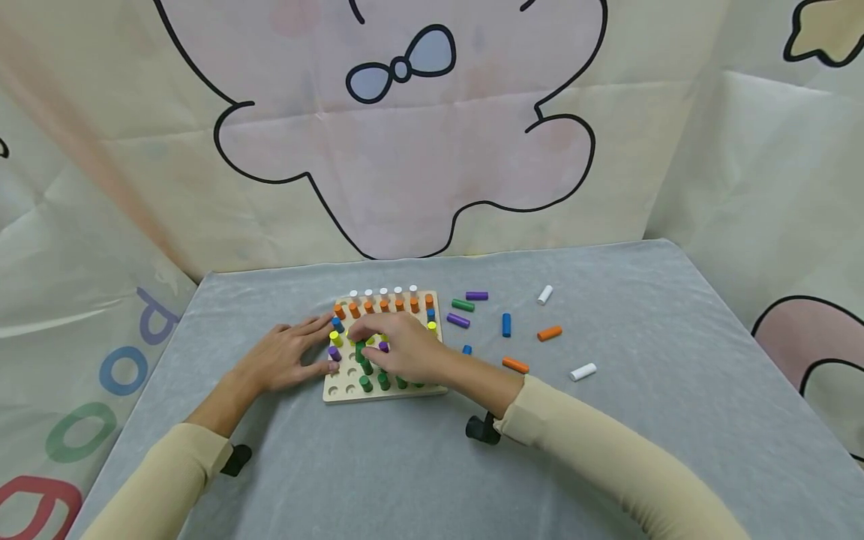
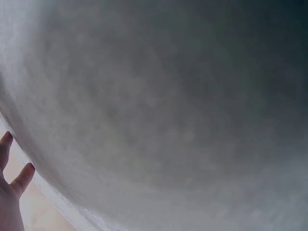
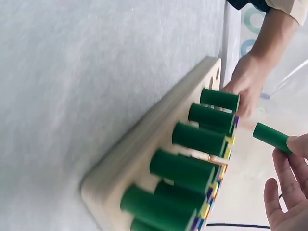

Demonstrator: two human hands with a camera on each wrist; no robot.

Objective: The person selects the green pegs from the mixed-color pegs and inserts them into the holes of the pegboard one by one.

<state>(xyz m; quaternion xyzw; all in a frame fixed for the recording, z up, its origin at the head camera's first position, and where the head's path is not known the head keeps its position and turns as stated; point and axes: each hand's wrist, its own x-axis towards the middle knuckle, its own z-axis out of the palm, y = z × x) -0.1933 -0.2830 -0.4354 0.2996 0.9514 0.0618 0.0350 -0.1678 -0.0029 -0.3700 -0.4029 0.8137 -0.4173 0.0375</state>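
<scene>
My right hand [image 1: 408, 349] pinches a green peg [image 3: 270, 136] between thumb and fingers, above the wooden pegboard [image 1: 337, 396]. In the right wrist view that peg is held clear of the board, tilted. Green pegs [image 3: 182, 169] stand in the nearest rows, with some bare holes at the board's left front corner. Further back come purple, yellow, blue, orange and white pegs in rows, partly hidden by my hand. Along the board's left edge my left hand [image 1: 290, 356] rests with spread fingers, fingertips at the rim. Only two of its fingers [image 2: 23, 179] show clearly in the left wrist view.
Right of the board, loose pegs lie scattered on the grey cloth [image 1: 607, 450]: purple [image 1: 476, 296], green [image 1: 463, 305], blue [image 1: 506, 325], orange [image 1: 550, 333] and white [image 1: 583, 372]. A printed curtain [image 1: 472, 165] hangs behind the table.
</scene>
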